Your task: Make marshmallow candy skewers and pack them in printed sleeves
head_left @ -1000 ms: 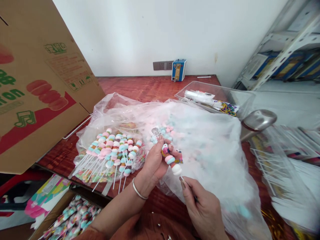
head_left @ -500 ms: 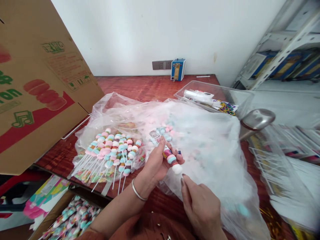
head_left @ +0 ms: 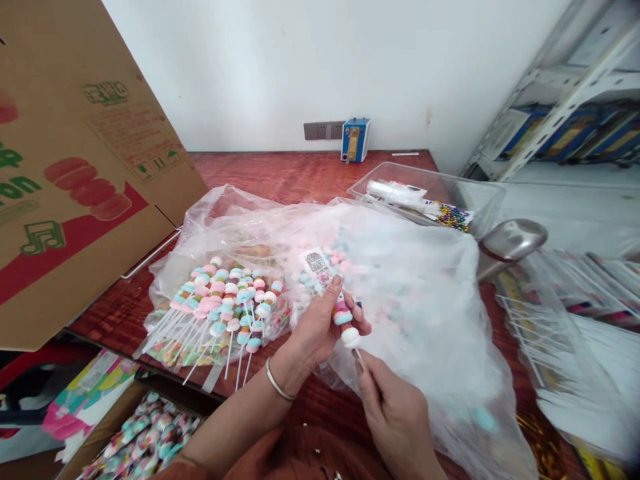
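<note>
My left hand (head_left: 316,328) is closed around a clear printed wrapper (head_left: 317,264), its thumb on top. A marshmallow candy skewer (head_left: 351,337) with pink, blue and white pieces lies partly in the wrapper, its white end piece sticking out toward me. Lower down, my right hand (head_left: 397,407) pinches the skewer's white stick just below that piece. To the left, a pile of similar unwrapped candy skewers (head_left: 220,293) lies on clear plastic, sticks pointing toward me. Beneath my hands spreads a cloudy plastic bag (head_left: 420,280) with loose pastel pieces showing through.
A large cardboard box (head_left: 90,167) stands at left. Below the table edge, an open carton (head_left: 145,433) holds wrapped candies. A clear bin (head_left: 425,175), a metal scoop (head_left: 513,240) and a bag of white sticks (head_left: 530,340) sit at right. A blue device (head_left: 356,140) stands by the wall.
My left hand and the wrapper have shifted slightly right, and the wrapper's printed end shows more. My right hand has moved a little left, closer under the skewer's white piece.
</note>
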The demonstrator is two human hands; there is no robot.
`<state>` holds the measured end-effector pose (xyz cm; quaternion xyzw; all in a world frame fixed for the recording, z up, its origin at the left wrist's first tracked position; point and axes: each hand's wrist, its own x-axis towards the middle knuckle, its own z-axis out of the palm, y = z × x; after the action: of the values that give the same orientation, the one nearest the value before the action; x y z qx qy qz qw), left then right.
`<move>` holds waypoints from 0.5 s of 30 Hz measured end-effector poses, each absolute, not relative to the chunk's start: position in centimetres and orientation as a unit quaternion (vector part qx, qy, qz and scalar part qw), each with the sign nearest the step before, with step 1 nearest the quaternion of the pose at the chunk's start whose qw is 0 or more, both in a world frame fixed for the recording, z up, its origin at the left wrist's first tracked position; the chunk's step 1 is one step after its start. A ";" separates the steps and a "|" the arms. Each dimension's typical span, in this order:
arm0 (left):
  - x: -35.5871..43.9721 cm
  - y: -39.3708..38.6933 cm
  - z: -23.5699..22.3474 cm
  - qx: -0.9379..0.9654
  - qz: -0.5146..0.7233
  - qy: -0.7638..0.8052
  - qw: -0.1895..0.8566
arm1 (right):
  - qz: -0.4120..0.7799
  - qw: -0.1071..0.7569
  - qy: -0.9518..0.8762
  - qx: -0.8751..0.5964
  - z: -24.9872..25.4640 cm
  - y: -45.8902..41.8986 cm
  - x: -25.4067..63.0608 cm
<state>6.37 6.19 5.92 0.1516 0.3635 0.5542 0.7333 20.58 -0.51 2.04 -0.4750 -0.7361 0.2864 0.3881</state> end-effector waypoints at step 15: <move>6.2 6.9 6.0 0.067 0.618 0.201 0.757 | 0.754 0.375 -0.343 -0.416 2.8 1.0 19.6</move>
<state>6.20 6.94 6.01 0.0668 0.2012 0.6182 0.7569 19.61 0.96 2.79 -0.4163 -0.3432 0.7538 0.3751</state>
